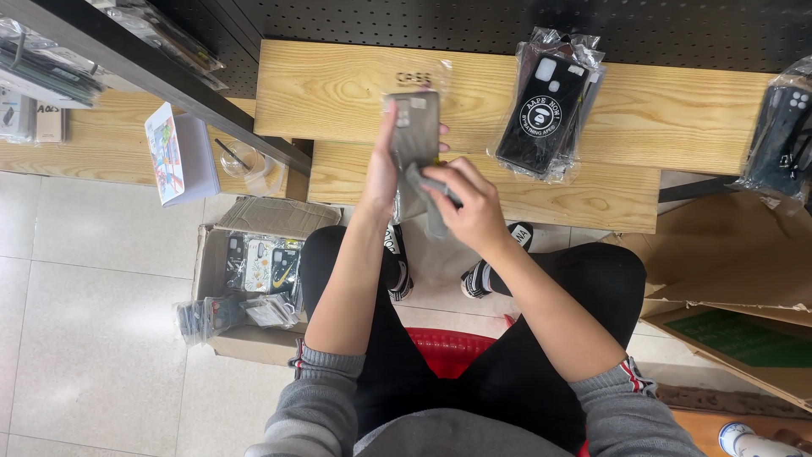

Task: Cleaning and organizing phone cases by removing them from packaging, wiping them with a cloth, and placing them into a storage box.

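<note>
My left hand [385, 165] holds a grey phone case [414, 127] upright, together with a clear plastic sleeve [423, 80] behind it. My right hand [472, 203] pinches a grey cloth-like piece [430, 207] just below the case, touching its lower edge. Both hands are raised over the lower wooden step [584, 199]. A stack of bagged black phone cases [550, 101] lies on the upper wooden shelf [338, 89] to the right of my hands.
An open cardboard box [249, 279] with several bagged phone cases sits on the tile floor at my left knee. A notebook [179, 152] leans at the left. More bagged cases [782, 135] and flat cardboard [727, 279] lie at the right. I sit on a red stool [448, 351].
</note>
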